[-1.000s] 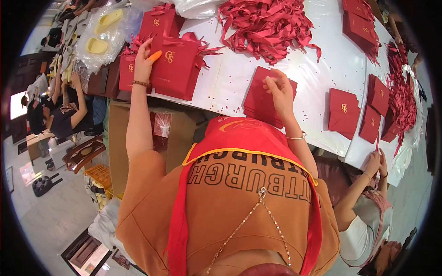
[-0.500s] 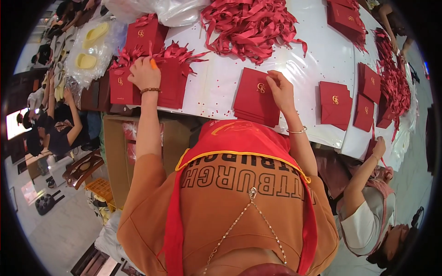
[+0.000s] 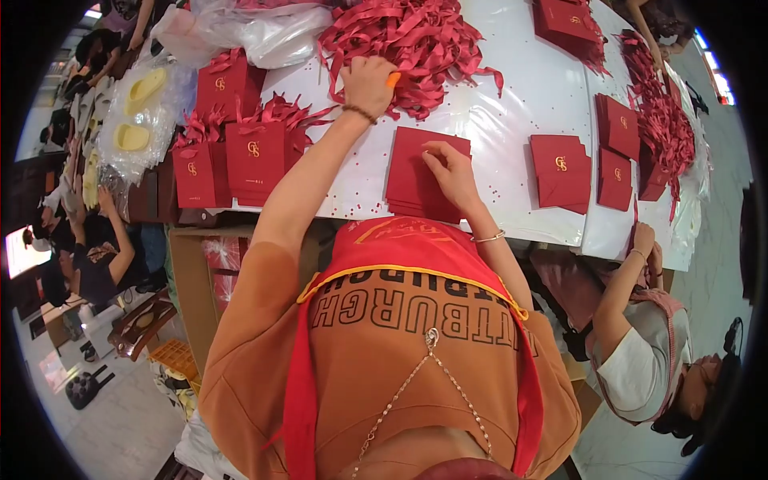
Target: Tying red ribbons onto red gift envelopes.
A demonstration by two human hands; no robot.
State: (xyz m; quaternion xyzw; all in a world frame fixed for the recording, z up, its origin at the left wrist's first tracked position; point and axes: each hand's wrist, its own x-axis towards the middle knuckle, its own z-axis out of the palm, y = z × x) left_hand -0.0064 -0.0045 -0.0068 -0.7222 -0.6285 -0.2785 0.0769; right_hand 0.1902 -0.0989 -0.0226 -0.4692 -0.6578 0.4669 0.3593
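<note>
White table (image 3: 512, 104) at frame top: your left hand (image 3: 368, 80) is fisted in the ribbons (image 3: 408, 36), your right hand (image 3: 450, 172) lies open-fingered on the folders (image 3: 420, 172) at centre; tugging may snag tangled ribbons.

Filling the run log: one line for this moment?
left hand: in red ribbon pile | right hand: on red folder stack | white table

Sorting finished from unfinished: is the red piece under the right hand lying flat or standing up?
Flat. The red piece lies on a flat stack on the white table, right hand pressing it; the red bags stand upright.
</note>
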